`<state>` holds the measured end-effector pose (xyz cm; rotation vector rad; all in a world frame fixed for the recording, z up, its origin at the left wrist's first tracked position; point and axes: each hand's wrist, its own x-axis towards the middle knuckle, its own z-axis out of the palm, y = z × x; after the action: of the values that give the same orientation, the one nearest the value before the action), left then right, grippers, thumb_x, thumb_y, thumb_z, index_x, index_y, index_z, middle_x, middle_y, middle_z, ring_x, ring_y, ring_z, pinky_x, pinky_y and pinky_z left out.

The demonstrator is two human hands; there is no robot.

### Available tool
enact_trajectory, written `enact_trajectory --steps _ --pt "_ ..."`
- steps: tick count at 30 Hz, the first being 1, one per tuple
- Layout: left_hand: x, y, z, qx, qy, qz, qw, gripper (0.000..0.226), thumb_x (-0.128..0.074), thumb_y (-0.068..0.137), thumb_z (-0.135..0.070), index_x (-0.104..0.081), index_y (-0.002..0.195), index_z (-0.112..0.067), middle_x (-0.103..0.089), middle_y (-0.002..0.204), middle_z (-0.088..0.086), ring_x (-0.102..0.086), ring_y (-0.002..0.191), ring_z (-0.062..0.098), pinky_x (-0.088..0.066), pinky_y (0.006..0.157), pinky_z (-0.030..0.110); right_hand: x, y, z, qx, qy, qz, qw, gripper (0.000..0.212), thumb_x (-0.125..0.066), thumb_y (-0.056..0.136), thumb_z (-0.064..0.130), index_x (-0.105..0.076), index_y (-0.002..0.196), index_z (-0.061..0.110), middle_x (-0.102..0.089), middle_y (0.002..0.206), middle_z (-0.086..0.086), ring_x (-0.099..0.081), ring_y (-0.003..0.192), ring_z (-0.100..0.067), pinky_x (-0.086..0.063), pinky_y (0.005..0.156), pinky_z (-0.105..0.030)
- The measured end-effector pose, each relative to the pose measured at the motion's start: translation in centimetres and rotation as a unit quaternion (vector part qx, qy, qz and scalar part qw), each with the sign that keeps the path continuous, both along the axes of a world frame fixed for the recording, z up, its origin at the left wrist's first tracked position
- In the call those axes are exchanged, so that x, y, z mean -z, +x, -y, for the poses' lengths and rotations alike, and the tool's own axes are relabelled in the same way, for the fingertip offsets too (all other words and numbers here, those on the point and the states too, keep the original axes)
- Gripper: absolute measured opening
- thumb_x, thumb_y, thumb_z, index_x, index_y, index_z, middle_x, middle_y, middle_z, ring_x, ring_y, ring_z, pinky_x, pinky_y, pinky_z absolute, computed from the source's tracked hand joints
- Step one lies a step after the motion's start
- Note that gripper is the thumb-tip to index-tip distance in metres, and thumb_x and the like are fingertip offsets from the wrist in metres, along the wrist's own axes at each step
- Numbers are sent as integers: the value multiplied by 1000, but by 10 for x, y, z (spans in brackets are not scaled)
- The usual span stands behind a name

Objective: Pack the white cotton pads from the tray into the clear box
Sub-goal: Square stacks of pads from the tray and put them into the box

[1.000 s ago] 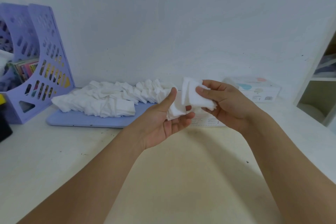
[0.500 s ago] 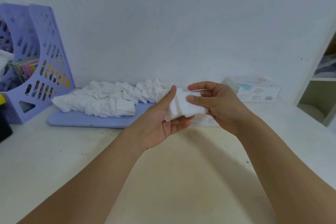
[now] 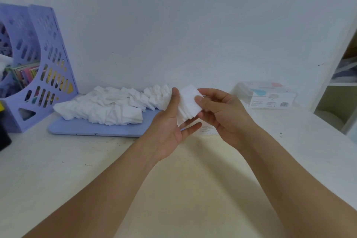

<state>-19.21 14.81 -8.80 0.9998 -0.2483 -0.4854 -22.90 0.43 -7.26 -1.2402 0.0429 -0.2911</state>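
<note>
**Stack of pads in hand; most of the supply lying on the tray**

The person is holding one small stack of white cotton pads above the table, between both hands. The left hand is cupping the stack from its left side and underneath, fingers fairly straight, thumb upright against the edge. The right hand is pinching the stack's front face, thumb on the top pad, fingers curled behind.

Handling, as I judge it: the pads are looking very light, soft and compressible, with no stiffness. A loose stack is liable to fan out or shed single pads, so it is best held across both flat faces, squeezed gently, with the edges squared up.

Count: one stack in hand, the number of pads in it not countable. Left of the left hand, one lilac tray is carrying two overlapping rows of pads, too many to count. Beyond the right hand, one clear box with printed labels is standing against the wall, well apart from the stack. Something clear and labelled is showing just beneath the hands; I cannot tell what.
</note>
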Motion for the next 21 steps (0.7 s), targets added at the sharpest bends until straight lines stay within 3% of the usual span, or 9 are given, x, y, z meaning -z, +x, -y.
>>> enact_trajectory --steps 3,6,8,11,15,21 --pt "-3 1 -3 25 15 -5 1000 75 -50 75 -73 -67 122 -18 -74 118 9 -72 98 22 -61 75 34 2 0 0 34 -109 31 993 15 -72 91 1 -75 105 6 -70 87 -6 -68 69 -11 -55 64 -20" --pt "-7 2 -7 62 22 -23 998 71 -44 84 -75 -70 115 -17 -75 104 11 -70 80 24 -59 65 33 -1 -1 8 21 -191 55 980 17 -72 91 6 -76 107 10 -72 87 3 -64 78 -11 -49 71 -25" --pt "-10 2 -10 92 19 -36 995 67 -48 87 -72 -71 113 -14 -74 97 12 -67 74 24 -59 61 31 -6 -3 14 -7 -210 79 974 15 -72 91 7 -75 105 9 -72 83 5 -59 79 -15 -46 73 -30" --pt "-10 0 -11 123 31 -39 991 66 -50 86 -70 -76 106 -12 -74 94 13 -69 73 26 -60 62 31 -10 -7 18 -24 -239 113 964 12 -72 90 3 -75 98 11 -70 76 7 -57 71 -11 -45 65 -23" --pt "-9 -2 -12 158 36 -5 987 63 -59 76 -67 -79 105 -14 -72 107 17 -71 86 30 -62 68 31 -7 -5 12 7 -259 138 956 12 -73 88 -4 -75 93 7 -71 72 2 -60 62 -11 -49 57 -21" --pt "-7 -1 -12 160 28 -17 987 47 -68 76 -53 -80 102 -15 -72 103 13 -71 80 25 -61 67 28 -2 -1 6 42 -297 153 942 14 -75 88 -1 -76 92 13 -74 77 9 -68 70 -11 -54 67 -21"
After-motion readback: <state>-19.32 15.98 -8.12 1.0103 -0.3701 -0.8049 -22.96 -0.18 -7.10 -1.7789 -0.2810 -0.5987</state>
